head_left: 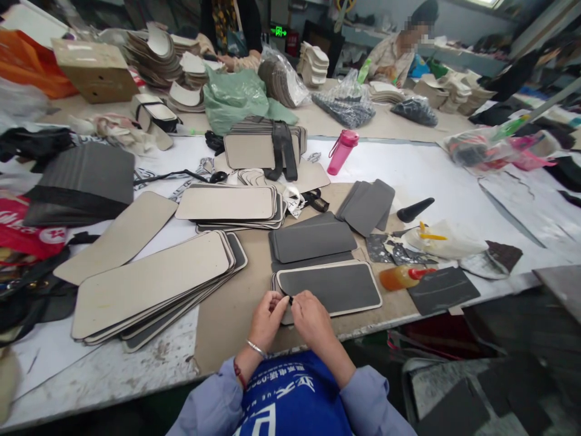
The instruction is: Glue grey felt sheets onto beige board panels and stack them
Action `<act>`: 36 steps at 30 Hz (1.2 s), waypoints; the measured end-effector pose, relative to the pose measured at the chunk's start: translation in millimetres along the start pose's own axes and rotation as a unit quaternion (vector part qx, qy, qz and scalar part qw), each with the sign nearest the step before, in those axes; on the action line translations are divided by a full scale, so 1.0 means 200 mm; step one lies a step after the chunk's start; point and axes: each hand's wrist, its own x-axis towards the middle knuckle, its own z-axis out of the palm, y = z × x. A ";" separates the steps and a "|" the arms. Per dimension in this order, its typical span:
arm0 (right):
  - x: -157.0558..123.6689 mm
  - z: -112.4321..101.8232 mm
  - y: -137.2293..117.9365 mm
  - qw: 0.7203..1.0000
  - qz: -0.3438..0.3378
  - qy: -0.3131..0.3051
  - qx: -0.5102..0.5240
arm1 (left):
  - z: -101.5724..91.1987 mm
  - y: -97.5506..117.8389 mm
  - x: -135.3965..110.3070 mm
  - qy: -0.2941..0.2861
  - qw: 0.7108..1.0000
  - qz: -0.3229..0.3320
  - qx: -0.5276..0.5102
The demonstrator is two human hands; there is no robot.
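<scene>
A rounded dark grey sheet (329,286) lies on a beige-edged panel (380,297) at the top of a small stack near the table's front edge. At the stack's left end, my left hand (269,316) is closed, its thumb and forefinger pinching at the dark sheet's near corner. My right hand (311,315) is closed right beside it, fingertips at the same dark bit of edge. The fingers cover most of that corner. Directly behind are plain dark grey sheets (313,239) in a pile.
Beige panels (154,284) are stacked to the left, with another stack (227,203) behind. To the right lie a glue bottle (399,278) with a red tip, a dark-handled tool (415,209) and a dark piece (442,290). A pink bottle (344,152) stands farther back. Two people work across the table.
</scene>
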 end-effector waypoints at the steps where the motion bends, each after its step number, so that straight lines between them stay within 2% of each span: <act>1: 0.00 0.00 0.00 1.000 0.001 -0.004 -0.002 | 0.00 0.00 0.00 -0.003 1.000 -0.005 -0.004; 5: 0.00 0.00 -0.01 1.000 0.009 -0.014 -0.019 | 0.01 0.01 0.02 -0.002 0.999 -0.040 -0.017; 11: -0.02 0.03 -0.06 0.998 0.038 -0.015 -0.054 | 0.02 0.02 0.07 -0.006 0.991 -0.130 -0.014; 16: -0.03 0.04 -0.07 0.994 0.057 -0.028 -0.094 | 0.05 0.02 0.09 0.019 0.983 -0.181 0.014; 27: -0.04 0.07 -0.08 0.989 0.073 -0.043 -0.118 | 0.11 0.04 0.10 0.086 0.974 -0.193 0.085; 36: -0.06 0.11 -0.07 0.991 0.077 -0.016 -0.108 | 0.12 0.01 0.09 0.090 0.974 -0.171 0.116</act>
